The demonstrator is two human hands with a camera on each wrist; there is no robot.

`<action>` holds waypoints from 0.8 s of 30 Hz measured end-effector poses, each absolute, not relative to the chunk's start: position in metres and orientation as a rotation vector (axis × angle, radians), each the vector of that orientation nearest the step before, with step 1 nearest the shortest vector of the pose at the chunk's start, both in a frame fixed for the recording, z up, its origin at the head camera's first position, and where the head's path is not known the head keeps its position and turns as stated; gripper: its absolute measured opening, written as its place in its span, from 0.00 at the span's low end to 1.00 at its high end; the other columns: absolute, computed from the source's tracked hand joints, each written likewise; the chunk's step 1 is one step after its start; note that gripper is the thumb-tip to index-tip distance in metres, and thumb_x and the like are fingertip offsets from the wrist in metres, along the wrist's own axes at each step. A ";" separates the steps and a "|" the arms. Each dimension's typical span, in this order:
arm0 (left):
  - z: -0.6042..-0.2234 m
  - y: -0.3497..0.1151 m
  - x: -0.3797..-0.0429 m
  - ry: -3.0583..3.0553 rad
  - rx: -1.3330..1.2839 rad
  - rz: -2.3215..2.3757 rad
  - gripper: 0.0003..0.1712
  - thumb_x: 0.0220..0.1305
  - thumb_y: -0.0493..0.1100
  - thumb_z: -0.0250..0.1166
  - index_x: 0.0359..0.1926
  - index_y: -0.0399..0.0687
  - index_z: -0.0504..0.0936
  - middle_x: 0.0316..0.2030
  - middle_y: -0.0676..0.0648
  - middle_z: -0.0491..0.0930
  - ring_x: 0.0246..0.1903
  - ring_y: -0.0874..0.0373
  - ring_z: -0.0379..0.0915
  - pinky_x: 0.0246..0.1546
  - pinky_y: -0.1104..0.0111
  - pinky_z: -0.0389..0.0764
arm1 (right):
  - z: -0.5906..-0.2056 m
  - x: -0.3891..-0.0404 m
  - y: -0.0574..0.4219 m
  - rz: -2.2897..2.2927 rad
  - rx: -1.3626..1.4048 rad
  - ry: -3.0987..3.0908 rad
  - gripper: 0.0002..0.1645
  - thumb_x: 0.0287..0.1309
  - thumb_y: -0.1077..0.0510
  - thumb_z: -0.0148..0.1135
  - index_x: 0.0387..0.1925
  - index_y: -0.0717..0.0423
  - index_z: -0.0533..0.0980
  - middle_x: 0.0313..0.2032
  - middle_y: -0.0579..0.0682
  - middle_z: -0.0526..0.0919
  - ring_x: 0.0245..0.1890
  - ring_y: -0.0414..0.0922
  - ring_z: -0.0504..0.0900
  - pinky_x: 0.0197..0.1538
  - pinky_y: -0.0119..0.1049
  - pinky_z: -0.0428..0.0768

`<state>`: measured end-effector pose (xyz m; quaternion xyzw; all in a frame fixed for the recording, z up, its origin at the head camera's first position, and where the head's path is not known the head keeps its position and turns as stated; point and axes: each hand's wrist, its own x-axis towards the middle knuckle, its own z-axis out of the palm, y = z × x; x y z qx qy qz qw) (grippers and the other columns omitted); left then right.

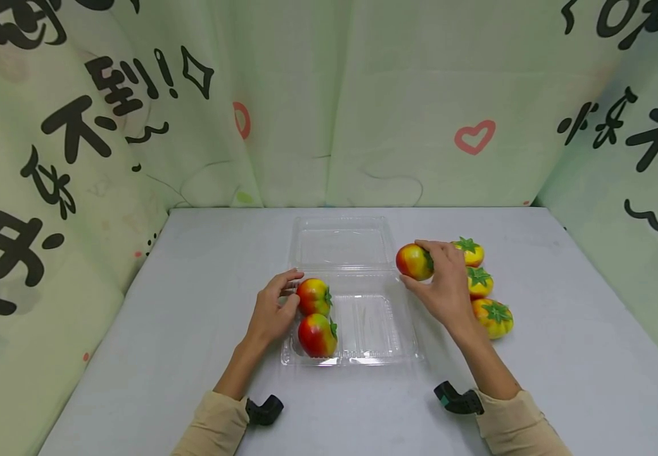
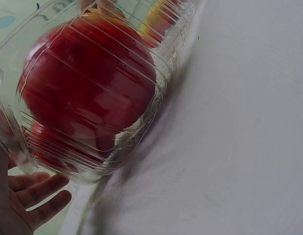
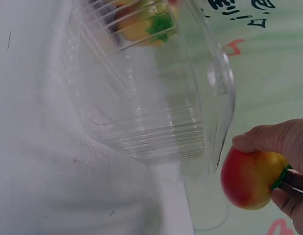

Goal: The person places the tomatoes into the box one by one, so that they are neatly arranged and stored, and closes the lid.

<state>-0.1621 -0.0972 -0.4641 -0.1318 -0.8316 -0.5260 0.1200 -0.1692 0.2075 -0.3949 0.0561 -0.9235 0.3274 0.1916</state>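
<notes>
My right hand (image 1: 445, 278) grips a red-and-yellow persimmon (image 1: 411, 261) above the right edge of a clear plastic clamshell box (image 1: 374, 323). In the right wrist view, thumb and fingers pinch this persimmon (image 3: 247, 178) around its green cap. Two more persimmons, a rear one (image 1: 313, 296) and a front one (image 1: 317, 335), lie inside the box along its left side, caps facing right. At the box's left wall is my left hand (image 1: 274, 310), its fingers loosely extended beside the rear persimmon. The left wrist view shows these fingers (image 2: 43, 196) spread near the plastic.
Three more persimmons stand in a column to the right of the box: a far one (image 1: 469, 252), a middle one (image 1: 479, 282) and a near one (image 1: 493, 318). The box's lid (image 1: 342, 244) lies folded back behind it on the white table (image 1: 209, 253). Printed curtains (image 1: 397, 101) enclose the table.
</notes>
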 end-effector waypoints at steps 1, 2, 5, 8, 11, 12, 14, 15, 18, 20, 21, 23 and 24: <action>-0.464 -0.097 -0.162 -2.427 -0.388 -1.541 0.25 0.61 0.33 0.56 0.60 0.36 0.79 0.64 0.35 0.76 0.53 0.41 0.82 0.58 0.49 0.81 | -0.394 -0.169 0.206 0.920 0.159 -2.594 0.38 0.49 0.65 0.77 0.63 0.63 0.73 0.58 0.65 0.73 0.61 0.63 0.68 0.60 0.64 0.75; -0.464 -0.097 -0.162 -2.423 -0.390 -1.542 0.25 0.61 0.33 0.56 0.60 0.35 0.79 0.64 0.34 0.76 0.53 0.40 0.82 0.58 0.48 0.81 | -0.394 -0.169 0.205 0.923 0.159 -2.594 0.38 0.49 0.65 0.77 0.63 0.63 0.73 0.58 0.65 0.73 0.61 0.63 0.68 0.60 0.64 0.76; -0.464 -0.097 -0.163 -2.417 -0.395 -1.550 0.25 0.61 0.33 0.56 0.60 0.35 0.79 0.64 0.33 0.76 0.52 0.40 0.82 0.57 0.48 0.81 | -0.393 -0.168 0.202 0.927 0.174 -2.591 0.38 0.49 0.65 0.77 0.63 0.63 0.73 0.58 0.65 0.73 0.61 0.62 0.68 0.60 0.63 0.77; -0.464 -0.097 -0.163 -2.413 -0.401 -1.554 0.25 0.60 0.33 0.56 0.60 0.35 0.79 0.64 0.33 0.76 0.52 0.40 0.82 0.57 0.48 0.81 | -0.393 -0.168 0.200 0.930 0.190 -2.589 0.38 0.49 0.65 0.78 0.62 0.62 0.74 0.58 0.64 0.73 0.61 0.62 0.68 0.60 0.63 0.76; -0.464 -0.098 -0.163 -2.409 -0.408 -1.557 0.25 0.60 0.33 0.56 0.59 0.35 0.79 0.64 0.33 0.76 0.52 0.40 0.82 0.57 0.48 0.82 | -0.392 -0.168 0.197 0.933 0.204 -2.587 0.38 0.48 0.64 0.78 0.62 0.62 0.74 0.58 0.64 0.74 0.61 0.61 0.68 0.60 0.63 0.76; -0.464 -0.098 -0.163 -2.408 -0.410 -1.557 0.25 0.60 0.33 0.56 0.60 0.35 0.79 0.64 0.33 0.76 0.52 0.40 0.82 0.57 0.48 0.82 | -0.392 -0.168 0.196 0.935 0.208 -2.586 0.38 0.48 0.64 0.78 0.62 0.62 0.74 0.58 0.64 0.74 0.61 0.61 0.68 0.61 0.63 0.75; -0.464 -0.098 -0.163 -2.406 -0.411 -1.555 0.25 0.60 0.33 0.56 0.59 0.35 0.80 0.63 0.33 0.77 0.51 0.40 0.82 0.57 0.48 0.82 | -0.391 -0.167 0.194 0.940 0.216 -2.585 0.38 0.48 0.64 0.78 0.62 0.61 0.74 0.58 0.64 0.74 0.61 0.61 0.68 0.61 0.63 0.75; -0.464 -0.098 -0.163 -2.406 -0.409 -1.556 0.25 0.60 0.33 0.56 0.59 0.36 0.80 0.63 0.34 0.77 0.51 0.40 0.82 0.57 0.48 0.82 | -0.391 -0.167 0.193 0.942 0.220 -2.584 0.38 0.48 0.64 0.79 0.62 0.61 0.74 0.58 0.64 0.74 0.61 0.61 0.68 0.61 0.63 0.75; -0.464 -0.098 -0.163 -2.405 -0.410 -1.548 0.25 0.59 0.33 0.57 0.59 0.36 0.80 0.63 0.34 0.77 0.51 0.40 0.82 0.57 0.48 0.82 | -0.390 -0.166 0.190 0.949 0.237 -2.584 0.38 0.48 0.64 0.79 0.62 0.61 0.74 0.58 0.64 0.74 0.61 0.61 0.68 0.61 0.63 0.74; -0.464 -0.099 -0.163 -2.405 -0.410 -1.544 0.25 0.59 0.34 0.57 0.59 0.36 0.80 0.63 0.34 0.77 0.51 0.40 0.82 0.57 0.48 0.82 | -0.390 -0.165 0.189 0.951 0.247 -2.586 0.38 0.48 0.64 0.79 0.62 0.61 0.74 0.58 0.63 0.74 0.61 0.61 0.68 0.62 0.63 0.74; -0.464 -0.099 -0.163 -2.405 -0.411 -1.544 0.25 0.60 0.34 0.57 0.59 0.36 0.80 0.63 0.34 0.77 0.51 0.40 0.82 0.57 0.48 0.82 | -0.390 -0.165 0.188 0.953 0.250 -2.587 0.38 0.47 0.64 0.79 0.62 0.60 0.74 0.58 0.63 0.74 0.61 0.60 0.68 0.62 0.63 0.75; -0.464 -0.099 -0.163 -2.409 -0.408 -1.545 0.25 0.60 0.34 0.57 0.59 0.36 0.80 0.63 0.34 0.77 0.52 0.40 0.82 0.57 0.49 0.82 | -0.390 -0.164 0.186 0.958 0.257 -2.591 0.39 0.47 0.64 0.79 0.62 0.60 0.74 0.58 0.63 0.74 0.61 0.60 0.68 0.62 0.63 0.74; -0.464 -0.099 -0.163 -2.409 -0.407 -1.547 0.25 0.60 0.34 0.57 0.59 0.36 0.80 0.63 0.34 0.77 0.52 0.40 0.82 0.57 0.49 0.82 | -0.390 -0.164 0.185 0.958 0.259 -2.594 0.39 0.47 0.63 0.79 0.62 0.60 0.74 0.58 0.63 0.74 0.61 0.60 0.68 0.62 0.63 0.74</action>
